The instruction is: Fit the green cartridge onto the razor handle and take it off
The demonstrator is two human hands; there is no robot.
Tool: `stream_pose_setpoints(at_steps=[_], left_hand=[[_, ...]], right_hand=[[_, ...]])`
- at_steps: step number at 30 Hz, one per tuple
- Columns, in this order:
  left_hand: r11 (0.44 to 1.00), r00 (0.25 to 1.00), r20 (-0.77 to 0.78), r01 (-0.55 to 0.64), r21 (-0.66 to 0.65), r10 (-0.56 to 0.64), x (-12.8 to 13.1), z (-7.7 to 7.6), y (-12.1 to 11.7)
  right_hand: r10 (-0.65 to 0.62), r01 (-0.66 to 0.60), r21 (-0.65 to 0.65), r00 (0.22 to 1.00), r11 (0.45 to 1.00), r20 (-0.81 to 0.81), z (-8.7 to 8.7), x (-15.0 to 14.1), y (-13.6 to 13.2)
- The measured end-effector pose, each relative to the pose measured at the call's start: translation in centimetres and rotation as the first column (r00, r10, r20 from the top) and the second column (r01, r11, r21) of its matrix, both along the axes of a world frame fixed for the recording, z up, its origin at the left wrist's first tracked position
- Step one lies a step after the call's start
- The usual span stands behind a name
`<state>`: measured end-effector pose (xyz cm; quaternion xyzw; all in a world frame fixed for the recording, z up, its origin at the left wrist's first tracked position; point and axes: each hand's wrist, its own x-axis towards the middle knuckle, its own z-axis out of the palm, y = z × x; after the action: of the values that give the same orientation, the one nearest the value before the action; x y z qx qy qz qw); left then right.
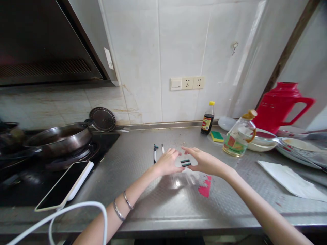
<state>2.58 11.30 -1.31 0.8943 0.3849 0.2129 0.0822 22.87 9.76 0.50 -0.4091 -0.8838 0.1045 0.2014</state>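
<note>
Both my hands meet over the middle of a steel counter [143, 200]. My left hand [168, 162] and my right hand [204, 160] hold a clear plastic pack [186, 163] between them, with two small dark green-edged cartridges inside it. The fingers of both hands are curled onto the pack's edges. A razor handle [155, 153] and a thin white stick [162, 148] lie on the counter just behind my left hand. A pink-red scrap [205, 189] lies on the counter under my right wrist.
A wok [58, 137] sits on the stove at left, a phone [65, 185] with a white cable beside it. At right stand a soy sauce bottle [207, 119], a sponge [217, 136], an oil bottle [238, 136], a red thermos jug [279, 105], dishes [298, 149] and a paper towel [291, 180].
</note>
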Motion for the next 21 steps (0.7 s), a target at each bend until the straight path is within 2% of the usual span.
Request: stream_pose_setpoints(at_steps=[6,10,15,18,21], left_hand=[[1.0,0.999,-0.03,-0.028,0.01,0.028,-0.9,-0.1,1.1],[0.991,0.988,-0.091,-0.129,-0.04,0.125,-2.1,-0.7,4.3],[0.982,0.976,-0.136,-0.18,-0.063,0.171,-3.0,-2.3,8.8],[0.979,0.963,-0.211,-0.186,-0.087,0.165,-3.1,-3.2,10.2],[0.981,0.954,-0.263,-0.17,-0.089,0.142,-3.1,-3.6,10.6]], right_hand=[[-0.009,0.009,-0.001,1.0,1.0,-0.019,-0.4,-0.4,0.2],[-0.04,0.039,-0.032,0.998,0.999,-0.05,-0.7,-0.1,0.5],[-0.041,0.038,-0.054,0.997,0.998,-0.066,-0.9,0.2,0.6],[-0.029,0.025,-0.058,0.997,0.998,-0.071,-1.0,0.3,0.5],[-0.024,0.02,-0.062,0.997,0.998,-0.07,-1.2,0.4,0.5]])
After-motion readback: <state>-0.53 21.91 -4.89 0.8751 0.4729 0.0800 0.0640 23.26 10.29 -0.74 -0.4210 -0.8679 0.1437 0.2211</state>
